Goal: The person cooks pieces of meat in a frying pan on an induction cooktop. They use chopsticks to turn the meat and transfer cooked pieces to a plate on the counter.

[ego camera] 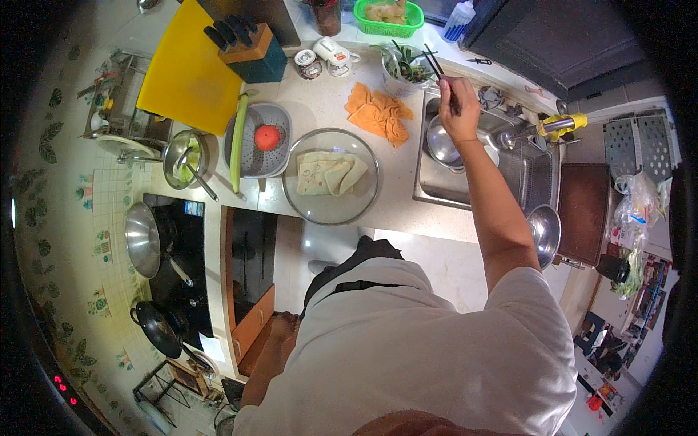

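Note:
At the upper left edge of the sink, my right hand [459, 106] grips a pair of dark chopsticks [432, 60]. Their tips point away from me, beside a white tub [401, 84] of leafy greens in a plastic bag. A metal bowl [443, 144] lies in the sink below that hand. Low at my left side, my left hand [286, 322] is beside the wooden drawers [256, 321]; its fingers are dim and partly hidden. On the counter before me, folded flatbread [327, 173] shows with a round glass lid [372, 199].
An orange cloth [379, 113] lies left of the sink [441, 196]. Further left are a grey colander [264, 117] with a tomato, a long green vegetable [238, 144], a steel bowl [175, 158], a knife block [262, 57] and a yellow board [185, 71]. Pans [143, 240] stand by the hob.

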Demonstrator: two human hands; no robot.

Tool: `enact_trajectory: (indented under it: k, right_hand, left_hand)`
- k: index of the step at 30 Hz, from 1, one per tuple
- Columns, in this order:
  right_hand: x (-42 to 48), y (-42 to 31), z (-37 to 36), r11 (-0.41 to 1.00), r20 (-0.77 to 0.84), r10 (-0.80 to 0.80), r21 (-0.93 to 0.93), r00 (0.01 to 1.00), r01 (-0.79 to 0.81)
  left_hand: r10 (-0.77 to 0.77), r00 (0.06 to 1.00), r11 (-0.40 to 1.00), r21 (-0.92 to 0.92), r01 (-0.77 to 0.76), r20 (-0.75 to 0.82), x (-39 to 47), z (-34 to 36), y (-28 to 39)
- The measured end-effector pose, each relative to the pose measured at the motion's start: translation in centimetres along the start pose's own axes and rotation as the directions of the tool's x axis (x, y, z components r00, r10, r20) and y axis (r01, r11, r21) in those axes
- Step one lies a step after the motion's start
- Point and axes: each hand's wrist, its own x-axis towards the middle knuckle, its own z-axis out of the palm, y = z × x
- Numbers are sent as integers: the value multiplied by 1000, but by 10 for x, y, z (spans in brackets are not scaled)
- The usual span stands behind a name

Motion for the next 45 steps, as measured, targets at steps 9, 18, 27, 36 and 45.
enact_trajectory:
  k: [9,18,27,36,45]
  right_hand:
    - [-16,7,8,999,72,-25,40,997,23]
    - [-14,2,2,997,-3,42,67,999,-42]
    - [-21,-12,3,975,-74,175,151,982,-162]
    - [-48,-6,4,936,-89,325,172,942,-306]
    - [-49,8,-16,706,-60,612,493,789,-510]
  left_hand:
    - [-149,986,988,-28,152,74,16,-1,-4]
    - [-111,993,963,-244,115,32,161,-196,195]
    - [207,974,145,-988,57,87,443,-303,444]
    - [89,980,5,-984,180,179,518,-292,511]
    - [36,985,94,-982,167,171,547,-298,494]
